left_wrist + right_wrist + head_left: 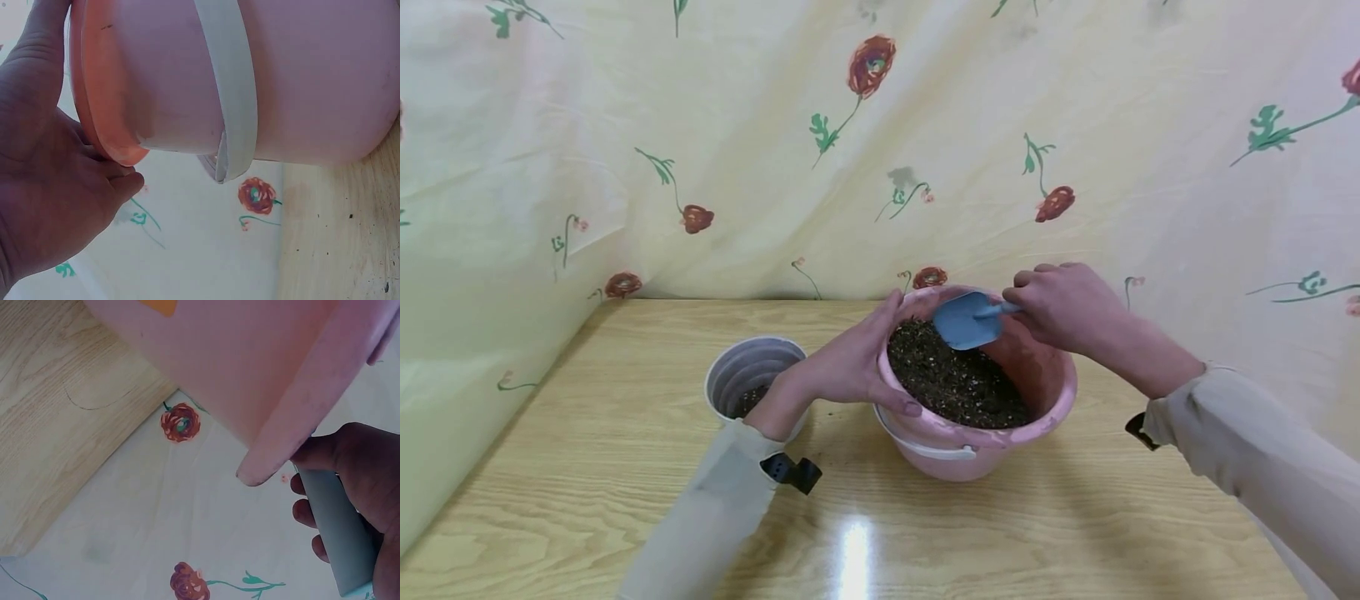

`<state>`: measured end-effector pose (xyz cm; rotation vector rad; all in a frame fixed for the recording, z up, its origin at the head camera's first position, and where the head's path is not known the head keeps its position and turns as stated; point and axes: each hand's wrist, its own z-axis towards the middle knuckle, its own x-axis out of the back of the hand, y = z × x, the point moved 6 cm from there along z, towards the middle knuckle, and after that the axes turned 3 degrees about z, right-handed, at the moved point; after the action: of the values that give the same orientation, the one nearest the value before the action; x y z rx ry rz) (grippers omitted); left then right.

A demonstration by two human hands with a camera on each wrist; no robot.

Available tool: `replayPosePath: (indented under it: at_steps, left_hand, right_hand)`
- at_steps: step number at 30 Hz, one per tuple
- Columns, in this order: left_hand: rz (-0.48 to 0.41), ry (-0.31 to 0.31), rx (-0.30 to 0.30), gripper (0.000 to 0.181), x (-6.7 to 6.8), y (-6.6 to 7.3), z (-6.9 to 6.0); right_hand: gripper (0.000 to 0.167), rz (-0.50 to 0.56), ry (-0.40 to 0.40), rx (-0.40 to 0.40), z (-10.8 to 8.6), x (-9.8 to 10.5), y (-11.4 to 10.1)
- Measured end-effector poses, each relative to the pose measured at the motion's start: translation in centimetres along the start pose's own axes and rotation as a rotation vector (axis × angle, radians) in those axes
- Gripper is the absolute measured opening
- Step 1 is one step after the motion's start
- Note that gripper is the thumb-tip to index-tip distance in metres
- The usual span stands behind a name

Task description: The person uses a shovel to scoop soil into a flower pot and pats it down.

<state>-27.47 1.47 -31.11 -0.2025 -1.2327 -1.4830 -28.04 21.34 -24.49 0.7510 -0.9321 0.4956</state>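
Note:
A pink bucket [947, 462] with dark soil [955, 375] in it stands on the table, its white handle [936, 452] hanging down in front. My left hand [850, 358] grips the bucket's left rim, the thumb along the near side. In the left wrist view, fingertips of that hand [56, 175] curl at the rim's edge. My right hand [1067, 304] holds a small blue trowel [966, 323] by its handle, above the soil near the far rim. The right wrist view shows the fingers wrapped around the trowel handle [334, 531].
Left of the bucket, a white pot [722, 375] with a ridged grey inside holds a little soil [751, 398]; my left forearm partly covers it. Dark crumbs dot the wooden table [587, 467]. A flower-patterned cloth [760, 150] hangs behind and along the left.

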Motion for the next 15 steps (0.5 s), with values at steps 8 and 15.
replayPosePath:
  at_steps: [8, 15]
  left_hand:
    - [-0.018, 0.015, -0.03, 0.136, 0.03, 0.29, -0.33]
    - [-0.082, 0.019, -0.06, 0.126, 0.1, 0.67, 0.04]
  right_hand:
    - [0.014, -0.029, -0.012, 0.041, 0.76, -0.36, -0.38]
    - [0.012, -0.025, -0.037, 0.07, 0.44, -0.64, -0.48]
